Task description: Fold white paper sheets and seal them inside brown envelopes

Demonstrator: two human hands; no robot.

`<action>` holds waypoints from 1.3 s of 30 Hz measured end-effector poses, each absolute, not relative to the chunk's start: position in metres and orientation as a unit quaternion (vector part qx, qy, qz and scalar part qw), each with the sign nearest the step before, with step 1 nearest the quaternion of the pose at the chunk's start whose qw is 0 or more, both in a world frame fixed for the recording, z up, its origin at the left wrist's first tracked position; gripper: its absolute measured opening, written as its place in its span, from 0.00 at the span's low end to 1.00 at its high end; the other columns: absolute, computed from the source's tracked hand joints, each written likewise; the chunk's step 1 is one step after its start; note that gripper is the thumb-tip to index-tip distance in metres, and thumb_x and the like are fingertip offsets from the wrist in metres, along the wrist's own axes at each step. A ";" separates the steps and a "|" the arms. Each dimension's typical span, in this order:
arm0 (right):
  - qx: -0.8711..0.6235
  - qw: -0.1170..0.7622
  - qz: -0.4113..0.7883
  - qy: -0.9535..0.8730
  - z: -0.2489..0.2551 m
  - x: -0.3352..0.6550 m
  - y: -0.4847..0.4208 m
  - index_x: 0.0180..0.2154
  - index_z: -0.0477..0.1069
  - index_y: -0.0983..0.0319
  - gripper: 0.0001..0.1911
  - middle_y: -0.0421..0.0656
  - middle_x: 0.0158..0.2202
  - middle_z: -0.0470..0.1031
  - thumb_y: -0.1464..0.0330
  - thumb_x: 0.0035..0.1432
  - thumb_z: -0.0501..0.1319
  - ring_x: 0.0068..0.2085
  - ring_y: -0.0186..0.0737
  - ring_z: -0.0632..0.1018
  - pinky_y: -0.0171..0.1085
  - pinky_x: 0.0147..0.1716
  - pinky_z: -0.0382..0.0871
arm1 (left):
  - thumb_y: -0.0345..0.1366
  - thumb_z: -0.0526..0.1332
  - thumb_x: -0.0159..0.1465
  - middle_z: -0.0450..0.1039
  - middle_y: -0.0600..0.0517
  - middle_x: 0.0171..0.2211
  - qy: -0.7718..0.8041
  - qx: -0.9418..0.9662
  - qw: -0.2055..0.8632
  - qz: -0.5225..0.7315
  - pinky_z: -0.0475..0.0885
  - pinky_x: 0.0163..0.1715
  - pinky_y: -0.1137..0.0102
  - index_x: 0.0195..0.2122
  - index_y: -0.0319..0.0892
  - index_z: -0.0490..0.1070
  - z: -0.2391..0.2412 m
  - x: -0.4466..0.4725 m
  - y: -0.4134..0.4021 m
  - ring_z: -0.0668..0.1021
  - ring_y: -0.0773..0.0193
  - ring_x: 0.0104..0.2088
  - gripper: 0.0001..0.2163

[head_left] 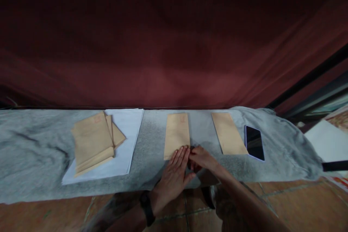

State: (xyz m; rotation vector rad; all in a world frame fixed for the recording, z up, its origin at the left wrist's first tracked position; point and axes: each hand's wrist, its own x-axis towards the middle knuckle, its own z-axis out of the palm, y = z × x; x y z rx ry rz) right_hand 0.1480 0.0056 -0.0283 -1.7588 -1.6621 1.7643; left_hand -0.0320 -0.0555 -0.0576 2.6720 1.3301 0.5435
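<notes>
A brown paper envelope (177, 130) lies upright before me on the grey cloth, with a small reddish print near its top right corner. My left hand (176, 170) rests flat across its lower end, fingers stretched forward and a dark watch on the wrist. Against the envelope's lower right edge sits my right hand (200, 158), its fingers curled closed; whatever they pinch is hidden. A second brown envelope (230, 133) lies to the right, apart from both hands.
On the left, a loose pile of brown envelopes (94, 137) overlaps a stack of white paper (130, 141). A phone (255, 143) lies at the right envelope's lower corner. Grey cloth (150, 145) covers the narrow surface, a dark red curtain (163, 61) hangs behind, and floor tiles (307, 203) show below.
</notes>
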 end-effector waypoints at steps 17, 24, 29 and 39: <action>-0.639 0.027 0.349 -0.685 -0.025 0.159 0.021 0.28 0.78 0.60 0.23 0.45 0.26 0.81 0.60 0.71 0.52 0.28 0.39 0.81 0.34 0.31 0.72 | 0.46 0.51 0.75 0.54 0.41 0.74 0.511 0.843 -0.044 0.165 0.55 0.72 0.49 0.74 0.39 0.50 -0.071 -0.053 -0.044 0.58 0.50 0.74 0.30; -0.496 0.158 0.138 -0.843 -0.043 0.142 0.042 0.65 0.68 0.61 0.25 0.48 0.68 0.68 0.64 0.75 0.45 0.68 0.43 0.69 0.45 0.68 0.60 | 0.51 0.49 0.75 0.52 0.44 0.75 0.428 0.895 0.020 0.127 0.57 0.71 0.51 0.73 0.44 0.53 -0.060 -0.048 -0.043 0.57 0.52 0.74 0.29; -0.522 0.106 0.096 -0.841 -0.062 0.128 0.064 0.72 0.56 0.62 0.30 0.48 0.75 0.52 0.59 0.76 0.44 0.74 0.45 0.56 0.49 0.73 0.49 | 0.52 0.50 0.75 0.54 0.42 0.74 0.425 0.898 0.029 0.108 0.59 0.71 0.51 0.73 0.42 0.53 -0.058 -0.048 -0.041 0.59 0.51 0.73 0.31; -0.607 0.141 0.113 -0.774 -0.064 0.109 0.096 0.73 0.53 0.64 0.32 0.50 0.75 0.52 0.58 0.75 0.43 0.75 0.51 0.55 0.54 0.73 0.42 | 0.50 0.51 0.75 0.49 0.44 0.76 0.413 0.904 0.007 0.109 0.60 0.70 0.50 0.75 0.44 0.49 -0.061 -0.049 -0.042 0.57 0.50 0.74 0.31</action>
